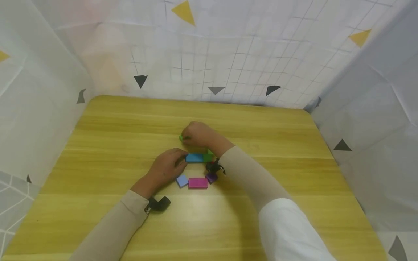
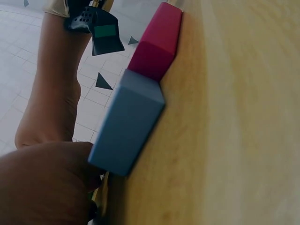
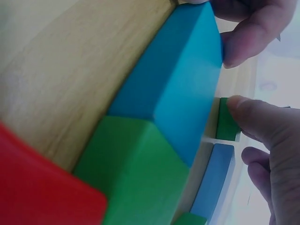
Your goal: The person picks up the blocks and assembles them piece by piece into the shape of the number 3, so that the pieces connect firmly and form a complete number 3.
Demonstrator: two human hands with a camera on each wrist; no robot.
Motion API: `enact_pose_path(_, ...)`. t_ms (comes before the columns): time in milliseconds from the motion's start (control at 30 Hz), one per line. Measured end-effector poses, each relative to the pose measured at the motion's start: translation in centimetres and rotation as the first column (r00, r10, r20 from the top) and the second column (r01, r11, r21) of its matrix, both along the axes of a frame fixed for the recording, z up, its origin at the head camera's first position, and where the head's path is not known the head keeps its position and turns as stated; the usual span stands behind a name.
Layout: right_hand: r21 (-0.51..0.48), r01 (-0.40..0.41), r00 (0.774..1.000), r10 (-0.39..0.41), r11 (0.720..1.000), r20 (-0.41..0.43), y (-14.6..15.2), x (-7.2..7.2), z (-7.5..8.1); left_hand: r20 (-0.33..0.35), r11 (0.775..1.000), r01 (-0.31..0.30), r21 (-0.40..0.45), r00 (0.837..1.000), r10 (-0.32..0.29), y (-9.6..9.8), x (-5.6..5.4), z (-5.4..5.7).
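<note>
My left hand point(image 1: 164, 166) pinches the left end of a long blue block point(image 1: 194, 157), its fingertips showing at the block's far end in the right wrist view. Farther back on the table, my right hand point(image 1: 197, 134) grips a small green block point(image 3: 226, 119) between thumb and fingers. Another green block point(image 3: 136, 164) meets the right end of the blue one, and a red block point(image 3: 47, 183) adjoins that. Behind them, in the right wrist view, lie a second blue block point(image 3: 213, 180) and a further green piece point(image 3: 190, 219); the right arm largely hides these from the head camera.
Nearer the body, a pale blue block point(image 1: 182, 181), a pink block point(image 1: 197, 183) and a purple block point(image 1: 211, 177) form the front side of a ring on the wooden table point(image 1: 98, 174). White patterned cloth point(image 1: 222, 54) walls the table at the back and sides.
</note>
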State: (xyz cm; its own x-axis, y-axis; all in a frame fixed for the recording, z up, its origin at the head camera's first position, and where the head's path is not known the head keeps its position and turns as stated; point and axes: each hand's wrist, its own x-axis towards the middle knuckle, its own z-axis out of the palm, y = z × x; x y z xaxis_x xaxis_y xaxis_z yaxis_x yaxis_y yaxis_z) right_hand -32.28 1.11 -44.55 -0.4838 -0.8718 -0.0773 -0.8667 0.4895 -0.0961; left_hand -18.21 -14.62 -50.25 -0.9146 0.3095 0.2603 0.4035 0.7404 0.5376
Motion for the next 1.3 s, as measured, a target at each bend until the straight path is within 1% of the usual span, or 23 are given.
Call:
enact_pose_path(200, -0.015, -0.025, 1.000, 0.025, 1.000, -0.002, 0.1, -0.3, -0.2, -0.038, 1.000, 0.012, 0.008, 0.999, -0.011, -0.1, -0.1, 0.0)
enact_pose_path(300, -0.016, -0.056, 0.998, 0.056, 0.998, -0.010, 0.2, -0.5, -0.1, -0.037, 1.000, 0.010, 0.004, 0.999, -0.010, -0.1, -0.2, 0.0)
enact_pose_path(433, -0.031, -0.078, 0.997, 0.077, 0.996, -0.011, 0.4, -0.6, 0.0, -0.031, 1.000, 0.008, 0.003, 0.999, -0.007, -0.1, -0.2, 0.1)
enact_pose_path(600, -0.043, -0.081, 0.997, 0.081, 0.996, 0.006, 0.6, -0.4, 0.2, -0.015, 1.000, 0.005, 0.003, 1.000, -0.004, -0.1, -0.3, 0.3)
enact_pose_path(800, -0.037, -0.068, 0.997, 0.069, 0.997, 0.027, 0.8, -0.1, 0.3, -0.013, 1.000, 0.000, 0.000, 1.000, 0.000, -0.1, -0.1, 0.1)
enact_pose_path(900, -0.048, -0.074, 0.997, 0.075, 0.996, 0.032, 0.8, 0.0, 0.2, -0.011, 1.000, -0.005, 0.004, 1.000, 0.005, 0.0, 0.0, 0.1)
enact_pose_path(1100, -0.054, -0.097, 0.995, 0.096, 0.994, -0.010, 1.0, -0.1, 0.0, -0.022, 1.000, -0.001, 0.005, 1.000, 0.001, 0.1, 0.1, 0.0)
enact_pose_path(1300, -0.048, -0.088, 0.996, 0.087, 0.995, -0.019, 1.1, -0.3, -0.2, -0.005, 1.000, 0.004, 0.008, 1.000, -0.004, 0.0, 0.0, -0.1)
